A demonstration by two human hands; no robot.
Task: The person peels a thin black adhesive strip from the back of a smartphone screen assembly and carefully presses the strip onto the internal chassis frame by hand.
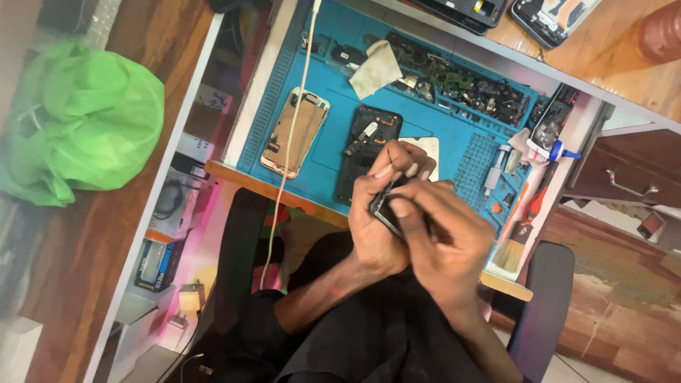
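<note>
Both my hands hold a small dark phone part (pixel 386 206) above the near edge of the blue mat (pixel 333 135) on the counter. Left hand (pixel 376 227) cups it, fingers (pixel 397 167) curled over the top. Right hand (pixel 443 241) pinches it, thumb pressed on its face. An opened phone (pixel 365 145) lies just beyond; a gold phone frame (pixel 294 131) lies left.

**Even light, soft edges**

Bright, even light falls on the blue mat (pixel 454 135). The green bag (pixel 85 120) at far left looks overexposed and blurred. A pink glow tints the lower left; the hands (pixel 411 227) are slightly soft.
</note>
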